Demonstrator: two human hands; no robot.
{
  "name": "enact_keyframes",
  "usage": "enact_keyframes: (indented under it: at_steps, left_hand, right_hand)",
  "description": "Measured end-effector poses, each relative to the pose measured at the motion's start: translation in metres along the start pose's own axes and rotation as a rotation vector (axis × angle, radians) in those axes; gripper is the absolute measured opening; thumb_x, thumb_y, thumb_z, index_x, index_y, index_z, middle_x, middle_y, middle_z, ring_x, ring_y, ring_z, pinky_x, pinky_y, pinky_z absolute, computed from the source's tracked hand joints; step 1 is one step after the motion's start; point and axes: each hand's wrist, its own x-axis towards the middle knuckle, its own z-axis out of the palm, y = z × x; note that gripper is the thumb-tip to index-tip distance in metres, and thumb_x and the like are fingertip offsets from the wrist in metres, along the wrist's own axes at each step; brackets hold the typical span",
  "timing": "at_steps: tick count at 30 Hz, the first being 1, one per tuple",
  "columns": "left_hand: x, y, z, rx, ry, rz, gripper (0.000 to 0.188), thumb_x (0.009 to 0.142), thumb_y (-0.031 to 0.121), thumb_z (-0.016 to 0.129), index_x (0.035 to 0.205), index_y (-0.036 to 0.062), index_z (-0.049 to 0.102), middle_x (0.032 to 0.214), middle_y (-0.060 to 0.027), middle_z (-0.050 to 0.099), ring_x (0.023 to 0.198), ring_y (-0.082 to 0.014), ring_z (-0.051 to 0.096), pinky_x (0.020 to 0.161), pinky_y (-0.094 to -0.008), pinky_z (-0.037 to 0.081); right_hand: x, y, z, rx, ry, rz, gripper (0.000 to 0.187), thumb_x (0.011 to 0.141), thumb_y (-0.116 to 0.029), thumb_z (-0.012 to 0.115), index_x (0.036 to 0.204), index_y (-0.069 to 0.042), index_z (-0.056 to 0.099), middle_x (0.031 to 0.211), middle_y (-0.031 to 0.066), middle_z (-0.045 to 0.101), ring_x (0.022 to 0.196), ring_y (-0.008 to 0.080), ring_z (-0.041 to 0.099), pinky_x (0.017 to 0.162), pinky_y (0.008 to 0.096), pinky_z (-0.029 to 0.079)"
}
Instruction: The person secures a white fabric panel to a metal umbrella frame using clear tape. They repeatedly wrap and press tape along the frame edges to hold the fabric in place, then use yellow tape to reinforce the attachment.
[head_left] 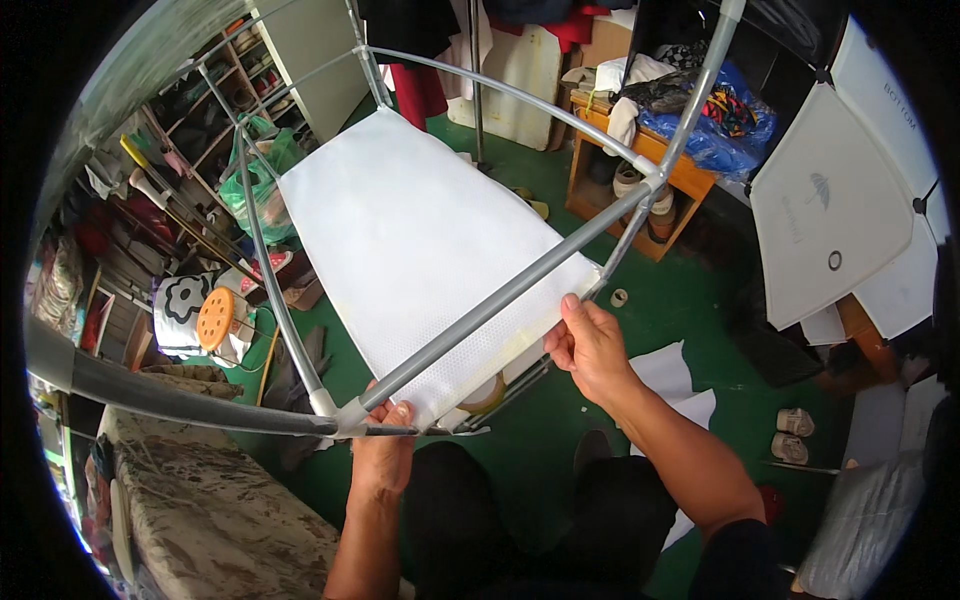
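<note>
A white dimpled sheet [420,220] lies stretched across the lower part of a frame of grey tubes [500,294] with plastic corner joints. At its near left corner, my left hand [382,450] is closed on the sheet's edge, thumb on top, close beside a tube joint. My right hand [595,350] pinches the near right corner between thumb and curled fingers. One thick tube crosses above the sheet between my hands. Beneath the near edge shows part of a round tan ring [485,396], mostly covered.
Loose white sheets [675,385] lie on the green floor at right, with a pair of shoes [793,436] beyond. A wooden cabinet [640,160] stands at the back; white panels [835,200] lean at right. Shelves and clutter line the left, near a camouflage-patterned cover [200,490].
</note>
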Motion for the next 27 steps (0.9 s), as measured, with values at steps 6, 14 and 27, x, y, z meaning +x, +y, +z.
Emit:
enact_keyframes:
  at_steps: [6, 14, 27]
  left_hand:
    - [0.002, 0.004, 0.009, -0.033, -0.043, 0.004, 0.034, 0.092, 0.002, 0.063, 0.125, 0.0043, 0.055, 0.108, 0.0017, 0.056, 0.094, -0.0077, 0.052, 0.09, -0.0267, 0.044]
    - [-0.004, 0.003, 0.009, -0.029, -0.045, 0.022, 0.031, 0.093, 0.014, 0.071, 0.12, 0.0059, 0.058, 0.106, 0.0022, 0.06, 0.096, -0.009, 0.055, 0.09, -0.0298, 0.046]
    - [-0.003, 0.005, 0.006, -0.038, -0.091, 0.068, 0.03, 0.095, 0.006, 0.064, 0.123, 0.0013, 0.056, 0.11, -0.0101, 0.071, 0.101, -0.0145, 0.066, 0.095, -0.0301, 0.049]
  right_hand:
    - [0.009, 0.001, -0.021, -0.047, -0.162, -0.051, 0.049, 0.104, -0.05, 0.051, 0.087, -0.005, 0.057, 0.076, 0.0097, 0.065, 0.056, 0.0098, 0.049, 0.048, 0.0243, 0.036]
    - [0.004, -0.011, 0.011, -0.033, 0.181, -0.007, 0.052, 0.103, -0.055, 0.051, 0.084, -0.007, 0.056, 0.07, 0.0042, 0.058, 0.056, 0.012, 0.049, 0.049, 0.0253, 0.032]
    - [-0.008, 0.024, 0.112, 0.191, 0.517, -0.039, 0.047, 0.1, -0.053, 0.057, 0.118, -0.01, 0.053, 0.091, 0.0024, 0.063, 0.075, 0.0138, 0.061, 0.056, 0.0302, 0.045]
